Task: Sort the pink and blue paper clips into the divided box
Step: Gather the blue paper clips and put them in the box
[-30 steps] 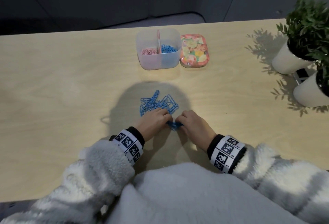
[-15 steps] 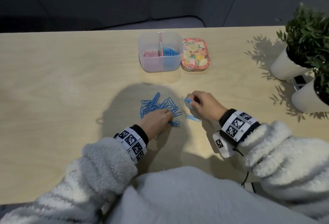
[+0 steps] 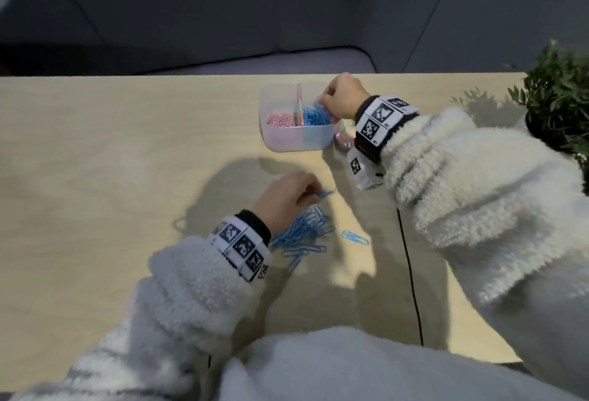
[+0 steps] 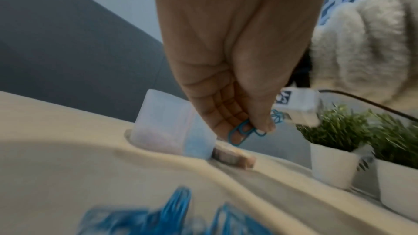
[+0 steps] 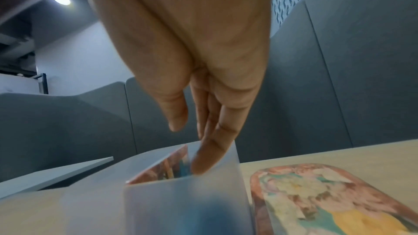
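Observation:
The translucent divided box (image 3: 288, 145) stands at the table's far side, with pink clips (image 3: 279, 120) in its left half and blue clips (image 3: 314, 115) in its right half. My right hand (image 3: 323, 104) hangs over the blue half; in the right wrist view its fingers (image 5: 210, 151) reach straight down into the box (image 5: 181, 203), the thumb apart, nothing held. My left hand (image 3: 314, 193) hovers above the loose pile of blue clips (image 3: 302, 230) and pinches a few blue clips (image 4: 243, 132) between thumb and fingers. One stray blue clip (image 3: 354, 237) lies right of the pile.
A floral lid (image 5: 328, 199) lies flat just right of the box, mostly hidden under my right wrist in the head view. Potted plants (image 3: 561, 101) in white pots (image 4: 332, 163) stand at the table's right end. A black cable (image 3: 411, 273) runs from my right wrist toward me.
My right hand carried blue clips from the pile up to the box's blue half and has opened. My left hand has lifted off the pile with a few clips pinched.

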The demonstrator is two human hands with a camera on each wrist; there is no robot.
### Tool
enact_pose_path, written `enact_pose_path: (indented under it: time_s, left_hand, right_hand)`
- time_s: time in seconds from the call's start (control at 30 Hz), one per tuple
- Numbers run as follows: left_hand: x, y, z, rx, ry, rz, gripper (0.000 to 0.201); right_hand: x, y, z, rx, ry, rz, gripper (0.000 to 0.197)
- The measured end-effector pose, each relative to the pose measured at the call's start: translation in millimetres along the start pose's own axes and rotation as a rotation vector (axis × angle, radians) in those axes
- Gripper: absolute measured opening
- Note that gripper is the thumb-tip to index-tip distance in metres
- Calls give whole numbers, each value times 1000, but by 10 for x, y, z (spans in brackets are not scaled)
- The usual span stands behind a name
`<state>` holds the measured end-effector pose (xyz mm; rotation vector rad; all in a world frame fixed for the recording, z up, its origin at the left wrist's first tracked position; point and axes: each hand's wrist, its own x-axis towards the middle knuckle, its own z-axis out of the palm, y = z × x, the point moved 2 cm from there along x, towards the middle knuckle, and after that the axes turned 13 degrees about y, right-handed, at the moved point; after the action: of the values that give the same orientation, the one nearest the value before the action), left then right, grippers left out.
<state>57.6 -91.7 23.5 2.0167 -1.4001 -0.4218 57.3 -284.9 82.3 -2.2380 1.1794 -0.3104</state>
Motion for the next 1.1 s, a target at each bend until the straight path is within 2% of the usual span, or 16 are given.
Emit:
enact_pose_path:
  time_s: [0.1,0.17,0.23,0.3,0.47,0.57,0.67,0.73,0.8,0.93,1.0,1.1]
  left_hand:
    - [370,54,-181,-63,155,-76,7]
    - [630,85,-284,-120,253,-138,4]
    - [907,121,-361,-73,290,-189,8]
    - [1170,142,-391,83,288,-195,14]
    - [1483,173,-248,409,167,-140,18]
    - [1508,175,-195,506,125,-102,20]
    - [1465,205,-190,474,122,-48,20]
    - [1411,231,-247,364,159,-24,24]
    - [1297,252,-302,268,188,15,26]
    - [752,203,-266,174,177,138,14]
    - [365,55,-182,212,74,64,15]
    - [-180,-209,-115,299,23,-133,39]
  right_hand:
    - [-134,2,-38,-22,-31,-43,32]
    - [-220,79,-116,45,77,-95,27]
    - [-374,204,-208,94,229,-133,24]
    - [-587,357,-250,95,277,-159,20]
    - [-1107,846,-155,-55,138,-124,16]
    - [-1319,1079,-31,-105,42,-60,16]
    - [-1538,1187,85,-120,-96,-27,5]
    - [-1649,1218,168,-99,-219,-12,17]
    - [-1716,1264,264,-84,-278,-2,26]
    - [-1717,1331,359,-42,-162,17,17]
    - [-1666,1341,377,-22,-70,55,10]
    - [-1563,1309,452,-22,19,56,5]
